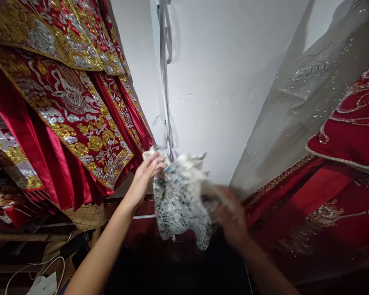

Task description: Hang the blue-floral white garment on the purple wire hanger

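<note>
A piece of cloth (175, 209), white with a dark green swirling pattern, hangs bunched in front of me. My left hand (149, 170) is closed on its upper left corner, fingers pinched over the edge. At the cloth's right side, my right hand (232, 213) is smeared by motion. It overlaps or touches the fabric there, and its fingers cannot be made out. The upper right part of the cloth is blurred too. Whether the cloth is a garment I cannot tell.
Red robes (89, 119) with gold and silver embroidery hang on the left. On the right hang a sheer beaded veil (310, 82) and a red embroidered gown (350, 135). A metal rail (163, 73) runs along the white wall (215, 82). White cables (61, 262) lie lower left.
</note>
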`<state>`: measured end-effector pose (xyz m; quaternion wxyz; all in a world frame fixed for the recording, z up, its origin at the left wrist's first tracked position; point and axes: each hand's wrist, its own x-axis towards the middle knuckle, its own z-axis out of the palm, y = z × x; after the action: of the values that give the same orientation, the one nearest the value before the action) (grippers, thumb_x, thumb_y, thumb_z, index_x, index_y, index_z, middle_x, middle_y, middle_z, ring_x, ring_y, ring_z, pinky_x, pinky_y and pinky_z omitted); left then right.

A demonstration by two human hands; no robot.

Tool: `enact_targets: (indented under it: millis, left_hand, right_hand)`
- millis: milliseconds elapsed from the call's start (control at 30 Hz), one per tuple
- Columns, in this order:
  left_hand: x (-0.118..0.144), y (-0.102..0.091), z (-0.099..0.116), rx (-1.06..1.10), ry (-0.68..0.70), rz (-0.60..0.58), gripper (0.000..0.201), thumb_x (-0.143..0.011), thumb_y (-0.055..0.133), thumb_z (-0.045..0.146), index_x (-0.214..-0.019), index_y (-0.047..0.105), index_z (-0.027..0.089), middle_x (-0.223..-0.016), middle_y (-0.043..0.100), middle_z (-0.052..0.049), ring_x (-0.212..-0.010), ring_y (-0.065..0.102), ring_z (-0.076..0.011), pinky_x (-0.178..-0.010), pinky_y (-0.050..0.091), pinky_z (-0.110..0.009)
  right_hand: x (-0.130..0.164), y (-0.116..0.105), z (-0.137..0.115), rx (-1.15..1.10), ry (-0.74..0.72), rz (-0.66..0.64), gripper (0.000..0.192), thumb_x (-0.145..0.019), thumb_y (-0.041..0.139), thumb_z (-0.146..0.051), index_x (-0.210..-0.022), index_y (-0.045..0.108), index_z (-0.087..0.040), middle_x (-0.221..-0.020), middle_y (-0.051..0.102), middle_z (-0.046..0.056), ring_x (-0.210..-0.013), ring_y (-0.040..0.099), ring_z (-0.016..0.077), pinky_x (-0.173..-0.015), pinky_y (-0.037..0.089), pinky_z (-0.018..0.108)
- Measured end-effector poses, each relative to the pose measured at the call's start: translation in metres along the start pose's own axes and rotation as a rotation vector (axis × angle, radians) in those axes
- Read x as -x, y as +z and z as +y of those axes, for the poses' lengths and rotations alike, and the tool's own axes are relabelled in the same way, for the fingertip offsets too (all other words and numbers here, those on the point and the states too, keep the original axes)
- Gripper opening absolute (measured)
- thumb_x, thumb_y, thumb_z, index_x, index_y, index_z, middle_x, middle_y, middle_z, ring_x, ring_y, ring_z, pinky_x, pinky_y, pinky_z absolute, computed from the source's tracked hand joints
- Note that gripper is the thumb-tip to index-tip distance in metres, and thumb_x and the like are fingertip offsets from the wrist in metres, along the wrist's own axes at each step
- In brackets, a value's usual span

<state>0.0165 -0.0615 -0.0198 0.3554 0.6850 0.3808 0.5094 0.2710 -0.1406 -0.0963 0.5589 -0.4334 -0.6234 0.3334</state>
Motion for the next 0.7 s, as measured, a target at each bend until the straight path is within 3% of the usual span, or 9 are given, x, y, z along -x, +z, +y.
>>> enact_targets:
  millis: [67,133,200,267,333,400,467,533,700]
  left_hand:
    - [0.017,0.005,0.005,0.171,-0.186,-0.15,0.054,-0.099,0.036,0.051,-0.138,0.047,0.016,-0.126,0.063,-0.016,-0.106,0.065,-0.0251,-0.088,0.053,-0.037]
    - [0.037,0.001,0.009,0.268,-0.36,-0.316,0.053,-0.096,0.044,0.048,-0.14,0.045,0.017,-0.107,0.068,-0.014,-0.088,0.068,-0.0226,-0.074,0.054,-0.033]
    - [0.057,-0.01,0.014,0.251,-0.489,-0.515,0.055,-0.094,0.05,0.047,-0.14,0.044,0.018,-0.082,0.067,-0.007,-0.066,0.063,-0.0176,-0.061,0.05,-0.029]
    - [0.072,-0.023,0.02,0.104,-0.552,-0.666,0.05,-0.095,0.049,0.049,-0.134,0.051,0.018,-0.066,0.058,0.0,-0.053,0.053,-0.0132,-0.053,0.043,-0.025]
    - [0.078,-0.034,0.027,-0.098,-0.488,-0.691,0.043,-0.097,0.044,0.05,-0.117,0.063,0.017,-0.064,0.052,0.001,-0.054,0.047,-0.0113,-0.052,0.04,-0.024]
    - [0.073,-0.043,0.033,-0.269,-0.335,-0.608,0.041,-0.098,0.041,0.048,-0.101,0.068,0.017,-0.069,0.055,0.0,-0.06,0.048,-0.0116,-0.057,0.04,-0.023]
    - [0.06,-0.052,0.032,-0.406,-0.183,-0.456,0.038,-0.098,0.043,0.045,-0.09,0.068,0.017,-0.073,0.058,0.0,-0.066,0.051,-0.0125,-0.062,0.041,-0.023]
    - [0.044,-0.06,0.027,-0.521,-0.075,-0.249,0.033,-0.097,0.047,0.043,-0.088,0.066,0.018,-0.075,0.06,0.0,-0.068,0.054,-0.0136,-0.065,0.042,-0.024]
    - [0.028,-0.064,0.008,-0.605,0.288,0.352,0.024,-0.091,0.06,0.034,-0.11,0.062,0.02,-0.108,0.064,-0.006,-0.102,0.06,-0.0211,-0.092,0.046,-0.033]
  right_hand:
    - [0.024,0.022,-0.005,0.149,-0.216,-0.448,0.075,-0.068,0.075,-0.061,-0.137,0.053,-0.039,-0.127,0.064,0.009,-0.115,0.062,0.0353,-0.092,0.054,0.048]
    - [0.029,0.031,-0.005,0.222,-0.294,-0.7,0.087,-0.062,0.082,-0.056,-0.141,0.051,-0.037,-0.138,0.056,0.008,-0.121,0.059,0.0346,-0.099,0.051,0.044]
    - [0.019,0.028,0.003,0.254,-0.255,-0.678,0.077,-0.074,0.075,-0.051,-0.144,0.047,-0.035,-0.145,0.049,0.008,-0.127,0.054,0.0312,-0.104,0.047,0.042]
    - [0.0,0.019,0.018,0.297,-0.227,-0.469,0.064,-0.088,0.063,-0.043,-0.148,0.042,-0.033,-0.148,0.045,0.009,-0.133,0.048,0.029,-0.109,0.041,0.044]
    - [-0.02,0.009,0.031,0.363,-0.204,-0.269,0.061,-0.093,0.055,-0.039,-0.15,0.037,-0.03,-0.151,0.04,0.011,-0.139,0.039,0.0295,-0.112,0.036,0.048]
    - [-0.035,0.003,0.038,0.396,-0.143,-0.253,0.048,-0.094,0.052,-0.042,-0.14,0.05,-0.027,-0.142,0.049,0.012,-0.132,0.045,0.0302,-0.107,0.04,0.046]
    - [-0.046,-0.001,0.035,0.355,-0.028,-0.397,0.033,-0.096,0.049,-0.046,-0.111,0.067,-0.024,-0.112,0.065,0.009,-0.104,0.061,0.0259,-0.089,0.049,0.037]
    - [-0.056,-0.006,0.026,0.255,0.045,-0.503,0.037,-0.096,0.048,-0.049,-0.082,0.067,-0.02,-0.081,0.064,0.003,-0.077,0.06,0.0194,-0.072,0.048,0.03]
    - [-0.1,-0.012,-0.001,-0.029,0.072,-0.137,0.036,-0.087,0.063,-0.05,-0.074,0.066,-0.017,-0.073,0.063,0.001,-0.069,0.058,0.0161,-0.063,0.044,0.025]
